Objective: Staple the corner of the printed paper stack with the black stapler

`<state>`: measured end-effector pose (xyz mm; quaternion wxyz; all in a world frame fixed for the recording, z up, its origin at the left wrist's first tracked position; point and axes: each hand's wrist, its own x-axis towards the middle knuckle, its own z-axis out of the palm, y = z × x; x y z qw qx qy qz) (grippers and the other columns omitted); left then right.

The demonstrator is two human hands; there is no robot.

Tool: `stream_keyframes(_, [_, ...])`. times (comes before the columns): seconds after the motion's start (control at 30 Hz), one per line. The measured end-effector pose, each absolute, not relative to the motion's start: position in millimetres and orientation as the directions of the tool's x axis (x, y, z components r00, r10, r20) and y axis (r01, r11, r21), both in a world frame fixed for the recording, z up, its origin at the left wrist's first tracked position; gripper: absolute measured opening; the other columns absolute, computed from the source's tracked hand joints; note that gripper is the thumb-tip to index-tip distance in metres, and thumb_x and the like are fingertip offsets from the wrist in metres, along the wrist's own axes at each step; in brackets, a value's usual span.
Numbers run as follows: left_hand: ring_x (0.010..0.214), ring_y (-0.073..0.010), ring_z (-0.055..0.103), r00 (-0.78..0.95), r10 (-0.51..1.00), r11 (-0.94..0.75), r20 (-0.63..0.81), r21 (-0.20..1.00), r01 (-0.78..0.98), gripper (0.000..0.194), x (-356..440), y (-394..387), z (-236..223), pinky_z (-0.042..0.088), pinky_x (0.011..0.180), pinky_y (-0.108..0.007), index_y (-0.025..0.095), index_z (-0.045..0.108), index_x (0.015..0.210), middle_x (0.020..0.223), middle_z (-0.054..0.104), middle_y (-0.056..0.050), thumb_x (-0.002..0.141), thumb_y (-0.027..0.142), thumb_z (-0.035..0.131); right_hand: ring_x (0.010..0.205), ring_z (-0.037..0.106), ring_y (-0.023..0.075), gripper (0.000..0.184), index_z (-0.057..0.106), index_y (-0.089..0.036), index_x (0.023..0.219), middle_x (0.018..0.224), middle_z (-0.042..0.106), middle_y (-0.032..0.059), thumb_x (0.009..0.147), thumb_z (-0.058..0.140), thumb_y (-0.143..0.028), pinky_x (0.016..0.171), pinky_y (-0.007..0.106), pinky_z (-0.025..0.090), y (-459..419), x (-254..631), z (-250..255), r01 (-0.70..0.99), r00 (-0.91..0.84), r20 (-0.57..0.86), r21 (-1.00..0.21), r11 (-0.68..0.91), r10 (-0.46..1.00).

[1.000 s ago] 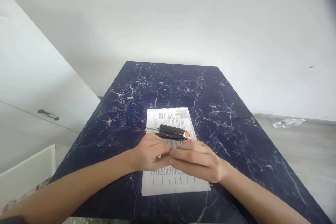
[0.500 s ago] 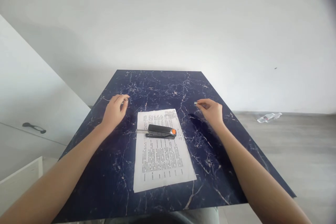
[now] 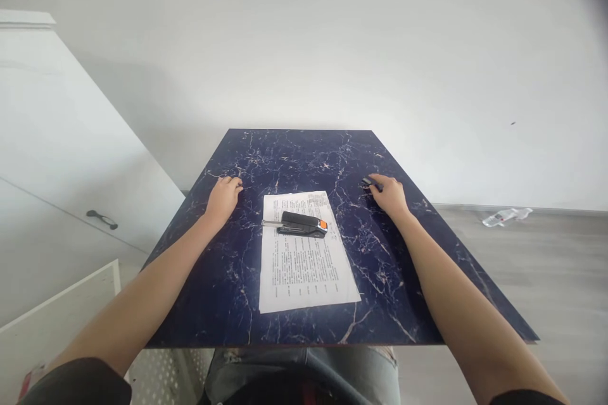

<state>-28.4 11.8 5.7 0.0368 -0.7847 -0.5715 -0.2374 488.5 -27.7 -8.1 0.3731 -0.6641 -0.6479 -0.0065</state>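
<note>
A black stapler with an orange patch lies across printed paper; a thin metallic piece sticks out of its left end. To the left of the paper, my left hand rests on the table with its fingers curled together. What those fingers hold, if anything, is hidden. On the right side, my right hand is closed around a small dark object with a greyish end, partly covered by the fingers. Neither hand touches the stapler or the paper.
The dark blue marbled table stands against a pale wall. On the left is a white cabinet with a black handle. Crumpled clear plastic lies on the floor to the right.
A dark object now shows in my right hand, where a small pale piece was at the fingertips. My left fingers have curled down onto the table. The view has shifted.
</note>
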Motion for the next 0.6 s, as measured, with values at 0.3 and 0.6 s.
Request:
stream_keyframes(0.3, [0.077,-0.018,0.071,-0.038,0.807,-0.506,0.589,0.724,0.469,0.017,9,-24,26,0.056,0.068,-0.029,0.019,0.065,0.104,0.094,0.071,-0.006,0.103,0.034,0.058,0.1,0.07,0.0272,0.021,0.078,-0.024,0.105,0.105,0.08,0.0077,0.101,0.06,-0.033,0.092,0.047,0.057,-79,384,29,0.688,-0.11,0.676,-0.478,0.547,0.729])
stream_keyframes(0.6, [0.055,-0.0097,0.049,0.145,0.941,-0.325,0.305,0.935,0.143,0.023,52,-71,37,0.038,0.048,-0.022,0.02,0.074,0.101,0.077,0.06,0.0,0.101,0.041,0.065,0.116,0.069,0.0277,0.038,0.069,-0.028,0.135,0.123,0.077,0.0079,0.099,0.072,-0.041,0.1,0.049,0.057,-110,319,25,0.46,-0.535,0.456,-0.549,0.698,0.711])
